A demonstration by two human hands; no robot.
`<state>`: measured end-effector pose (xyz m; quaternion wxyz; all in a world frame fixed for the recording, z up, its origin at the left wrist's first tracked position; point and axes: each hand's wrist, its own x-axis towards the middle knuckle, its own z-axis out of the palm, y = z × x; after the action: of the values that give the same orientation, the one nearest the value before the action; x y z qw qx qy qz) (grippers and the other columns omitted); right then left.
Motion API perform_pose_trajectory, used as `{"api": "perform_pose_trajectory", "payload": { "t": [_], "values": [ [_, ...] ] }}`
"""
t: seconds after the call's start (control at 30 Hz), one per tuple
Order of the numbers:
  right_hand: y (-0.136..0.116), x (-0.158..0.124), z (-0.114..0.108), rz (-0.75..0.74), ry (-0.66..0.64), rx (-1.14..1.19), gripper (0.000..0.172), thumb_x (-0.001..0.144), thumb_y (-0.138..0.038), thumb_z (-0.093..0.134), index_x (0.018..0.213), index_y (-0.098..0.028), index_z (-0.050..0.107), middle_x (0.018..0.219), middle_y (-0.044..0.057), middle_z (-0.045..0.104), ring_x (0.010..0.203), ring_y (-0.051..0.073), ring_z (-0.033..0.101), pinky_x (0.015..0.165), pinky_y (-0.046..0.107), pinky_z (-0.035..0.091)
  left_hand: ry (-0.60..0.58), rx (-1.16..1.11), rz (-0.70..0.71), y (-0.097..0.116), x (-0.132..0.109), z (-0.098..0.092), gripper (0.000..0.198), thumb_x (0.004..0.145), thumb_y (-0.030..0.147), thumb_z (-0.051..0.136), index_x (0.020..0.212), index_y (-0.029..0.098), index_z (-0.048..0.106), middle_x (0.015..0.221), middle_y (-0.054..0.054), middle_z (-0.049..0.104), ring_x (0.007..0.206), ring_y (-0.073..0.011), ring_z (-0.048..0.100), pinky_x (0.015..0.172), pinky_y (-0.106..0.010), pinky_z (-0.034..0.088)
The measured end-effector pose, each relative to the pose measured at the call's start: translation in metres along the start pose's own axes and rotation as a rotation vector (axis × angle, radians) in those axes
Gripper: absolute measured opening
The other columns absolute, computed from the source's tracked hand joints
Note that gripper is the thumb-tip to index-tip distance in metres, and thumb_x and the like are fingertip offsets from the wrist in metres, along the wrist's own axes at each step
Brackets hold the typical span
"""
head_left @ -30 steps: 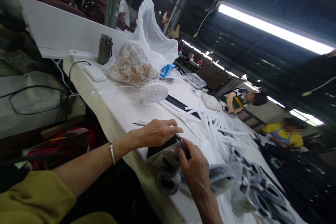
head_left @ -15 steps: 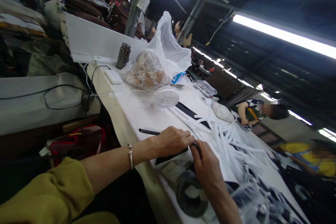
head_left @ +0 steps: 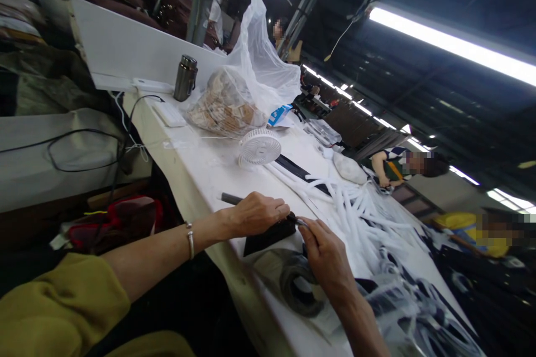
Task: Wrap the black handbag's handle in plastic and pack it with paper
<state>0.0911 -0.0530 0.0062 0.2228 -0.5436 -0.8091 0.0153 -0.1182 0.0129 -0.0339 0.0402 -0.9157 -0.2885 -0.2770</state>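
My left hand [head_left: 260, 214], with a metal bangle at its wrist, is closed around a black strip [head_left: 230, 198]; one end of it sticks out past the back of the hand. A flat black piece [head_left: 268, 239] hangs below these fingers; whether it belongs to the strip I cannot tell. Close by, my right hand [head_left: 329, 251] pinches the strip's other end, where a small greyish edge shows between thumb and forefinger. Beneath the hands, a roll of dark tape or band [head_left: 302, 290] lies on the white table [head_left: 218, 178], partly covered by clear plastic.
White foam-like tubes [head_left: 355, 206] are heaped beyond my right hand. Farther back stand a small white fan [head_left: 260, 148], a plastic bag of brownish pieces [head_left: 230, 103] and a dark flask [head_left: 185, 78]. Clear plastic bags [head_left: 402, 301] lie at right. Two people work across the table.
The view has shifted slightly. My hands have parted a little, showing more of the dark strip between them, and the black piece below my left hand is more visible.
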Motion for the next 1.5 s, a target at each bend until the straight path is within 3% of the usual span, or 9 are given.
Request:
{"api": "perform_pose_trajectory", "payload": {
  "t": [0.33,0.5,0.77,0.87,0.97,1.1,1.2,1.3,1.5],
  "values": [
    [-0.011,0.020,-0.028,0.151,-0.289,0.118,0.030,0.095,-0.040,0.044,0.087,-0.021,0.066,0.078,0.001,0.068,0.072,0.017,0.060,0.068,0.027,0.044,-0.132,-0.462,-0.087,-0.019,-0.007,-0.002,0.016,0.094,0.015,0.046,0.103,0.022,0.058,0.088,0.000,0.069,0.080,-0.0145,0.066,0.068,-0.021,0.044],
    [-0.009,0.021,-0.029,0.171,-0.314,0.123,0.031,0.095,-0.040,0.043,0.080,-0.020,0.063,0.071,-0.001,0.062,0.069,0.016,0.056,0.065,0.026,0.040,-0.129,-0.468,-0.092,-0.023,-0.013,-0.001,0.019,0.087,0.006,0.047,0.095,0.020,0.057,0.084,0.002,0.068,0.072,-0.0130,0.062,0.065,-0.020,0.041],
    [-0.006,0.027,-0.036,0.208,-0.401,0.140,0.039,0.092,-0.046,0.044,0.067,-0.020,0.057,0.063,-0.003,0.054,0.064,0.014,0.051,0.061,0.024,0.038,-0.181,-0.559,-0.153,-0.029,-0.020,-0.003,0.011,0.092,0.016,0.049,0.091,0.020,0.059,0.078,0.001,0.067,0.071,-0.0138,0.061,0.065,-0.021,0.040],
    [-0.009,0.027,-0.037,0.259,-0.395,0.155,0.032,0.090,-0.045,0.048,0.086,-0.021,0.067,0.066,-0.003,0.058,0.062,0.014,0.052,0.059,0.024,0.040,-0.176,-0.603,-0.171,-0.025,-0.023,-0.004,0.016,0.090,0.014,0.049,0.099,0.020,0.061,0.086,-0.001,0.069,0.077,-0.0148,0.063,0.070,-0.021,0.042],
    [-0.015,0.024,-0.034,0.324,-0.404,0.176,0.035,0.088,-0.043,0.052,0.114,-0.023,0.065,0.066,-0.004,0.059,0.058,0.014,0.053,0.057,0.024,0.041,-0.112,-0.775,-0.177,-0.015,-0.025,-0.006,0.021,0.093,0.024,0.050,0.111,0.021,0.061,0.099,-0.003,0.068,0.088,-0.0165,0.063,0.077,-0.023,0.044],
    [-0.022,0.020,-0.030,0.343,-0.395,0.196,0.038,0.088,-0.041,0.050,0.118,-0.023,0.064,0.062,-0.005,0.058,0.052,0.014,0.053,0.054,0.025,0.042,-0.129,-1.162,-0.343,-0.004,-0.023,-0.006,0.029,0.095,0.040,0.044,0.105,0.017,0.060,0.079,-0.001,0.061,0.065,-0.0134,0.058,0.060,-0.023,0.047],
    [-0.025,0.019,-0.030,0.386,-0.412,0.215,0.040,0.087,-0.044,0.053,0.118,-0.021,0.063,0.062,-0.005,0.059,0.052,0.014,0.054,0.054,0.025,0.043,-0.164,-1.388,-0.503,-0.002,-0.017,0.000,0.026,0.083,0.039,0.058,0.094,0.015,0.057,0.071,0.002,0.057,0.056,-0.0118,0.054,0.052,-0.023,0.046],
    [-0.026,0.019,-0.028,0.426,-0.430,0.232,0.042,0.086,-0.053,0.053,0.108,-0.019,0.065,0.064,-0.003,0.060,0.057,0.015,0.057,0.054,0.025,0.044,-0.223,-1.495,-0.604,-0.004,-0.013,0.004,0.024,0.070,0.031,0.065,0.085,0.015,0.057,0.066,0.004,0.055,0.052,-0.0090,0.050,0.049,-0.020,0.042],
    [-0.021,0.018,-0.019,0.450,-0.426,0.234,0.044,0.088,-0.059,0.048,0.070,-0.020,0.054,0.056,-0.004,0.050,0.053,0.012,0.050,0.049,0.023,0.037,-0.265,-1.473,-0.623,-0.008,-0.012,0.000,0.021,0.067,0.028,0.063,0.082,0.015,0.061,0.059,0.007,0.051,0.047,-0.0063,0.042,0.046,-0.018,0.033]
  ]
}}
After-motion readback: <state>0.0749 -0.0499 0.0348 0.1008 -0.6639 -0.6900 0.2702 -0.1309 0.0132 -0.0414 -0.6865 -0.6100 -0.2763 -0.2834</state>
